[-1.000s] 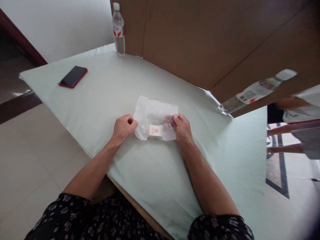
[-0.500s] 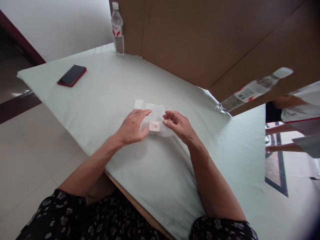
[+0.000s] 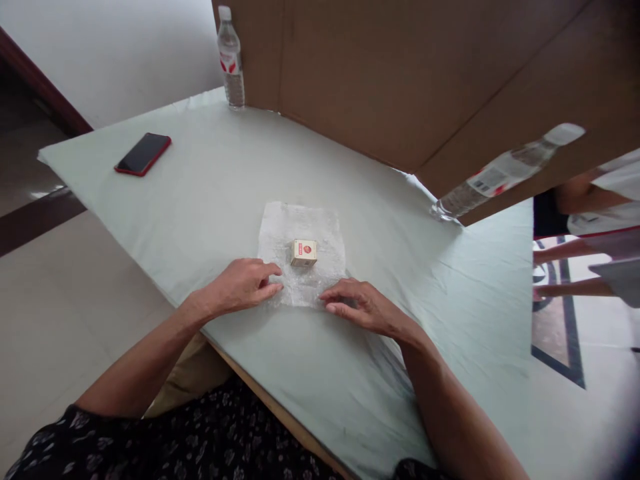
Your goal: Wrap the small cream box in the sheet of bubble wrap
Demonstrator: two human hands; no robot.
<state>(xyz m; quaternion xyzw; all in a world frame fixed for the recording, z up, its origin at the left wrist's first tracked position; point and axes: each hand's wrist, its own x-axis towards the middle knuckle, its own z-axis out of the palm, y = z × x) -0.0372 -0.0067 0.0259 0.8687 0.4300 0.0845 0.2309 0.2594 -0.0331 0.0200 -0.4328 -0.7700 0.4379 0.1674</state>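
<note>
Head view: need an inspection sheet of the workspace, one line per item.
Surface: table under a pale green cloth, wrinkled.
Job's things: clear bubble-wrap sheet spread flat; small cream cardboard box with a red mark standing near its middle, touched by neither hand.
Clutter: red-cased black phone far left; clear plastic water bottle at the far corner; second clear plastic bottle at the right.
Grippers: left hand, fingers at the sheet's near left corner, pinch or touch unclear; right hand, fingers open, resting on the sheet's near edge.
Cables: nothing seen.
Surroundings: brown cardboard wall behind the table; tiled floor; another person at the right edge.
</note>
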